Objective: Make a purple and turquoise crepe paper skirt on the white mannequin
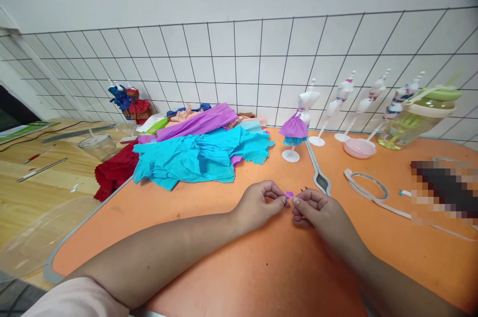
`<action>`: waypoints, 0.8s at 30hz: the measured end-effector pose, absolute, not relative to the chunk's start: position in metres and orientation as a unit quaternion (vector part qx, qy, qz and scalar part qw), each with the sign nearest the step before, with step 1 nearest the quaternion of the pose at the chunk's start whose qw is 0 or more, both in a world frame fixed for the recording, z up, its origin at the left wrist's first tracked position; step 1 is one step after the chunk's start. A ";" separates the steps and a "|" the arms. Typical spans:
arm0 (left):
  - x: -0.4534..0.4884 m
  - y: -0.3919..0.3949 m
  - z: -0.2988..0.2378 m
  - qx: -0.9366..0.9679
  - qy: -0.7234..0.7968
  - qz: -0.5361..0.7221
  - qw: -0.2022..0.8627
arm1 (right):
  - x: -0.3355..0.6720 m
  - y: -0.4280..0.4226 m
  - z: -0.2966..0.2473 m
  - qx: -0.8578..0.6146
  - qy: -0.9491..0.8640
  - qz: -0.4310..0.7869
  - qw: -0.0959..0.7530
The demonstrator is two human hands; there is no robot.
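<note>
Between the fingertips of both hands is a small piece of purple crepe paper point(290, 195). My left hand point(261, 206) pinches its left side, and my right hand point(315, 210) pinches its right side. Thin dark points point(304, 189) show just behind my right fingers; what they belong to is hidden. Beyond the hands stands a small white dress form point(309, 100) wearing a purple skirt point(293, 126) with a blue ruffle point(295, 139) beneath it. To the left lies a crumpled sheet of bright blue crepe paper point(194, 155).
A purple paper strip point(201, 122) and dark red paper point(115, 170) lie at the left. Several bare or partly covered dress forms point(341, 90) line the back right, near a pink bowl point(360, 148) and a green-lidded bottle point(418, 115). A tape roll point(369, 186) lies on the orange board point(224, 267).
</note>
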State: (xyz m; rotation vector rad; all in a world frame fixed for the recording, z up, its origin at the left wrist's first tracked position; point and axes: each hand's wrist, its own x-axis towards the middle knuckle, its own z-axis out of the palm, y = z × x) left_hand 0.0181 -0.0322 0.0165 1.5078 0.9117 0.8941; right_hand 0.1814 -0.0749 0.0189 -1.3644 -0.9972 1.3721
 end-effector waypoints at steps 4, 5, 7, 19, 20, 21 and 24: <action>0.018 -0.034 0.016 0.653 0.394 0.380 0.524 | 0.177 -0.076 0.020 -0.541 -0.376 0.591 0.466; 0.018 -0.034 0.016 0.657 0.394 0.380 0.518 | 0.175 -0.076 0.021 -0.541 -0.373 0.591 0.468; 0.018 -0.034 0.017 0.666 0.391 0.379 0.509 | 0.173 -0.077 0.021 -0.543 -0.370 0.588 0.473; 0.013 -0.032 0.019 0.663 0.364 0.358 0.548 | 0.178 -0.077 0.011 -0.565 -0.502 0.469 0.458; 0.013 -0.031 0.020 0.654 0.364 0.362 0.556 | 0.177 -0.078 0.011 -0.563 -0.508 0.464 0.457; 0.013 -0.031 0.020 0.643 0.364 0.364 0.567 | 0.177 -0.079 0.012 -0.559 -0.508 0.468 0.458; 0.013 -0.027 0.020 0.598 0.353 0.369 0.618 | 0.175 -0.081 0.016 -0.545 -0.480 0.505 0.466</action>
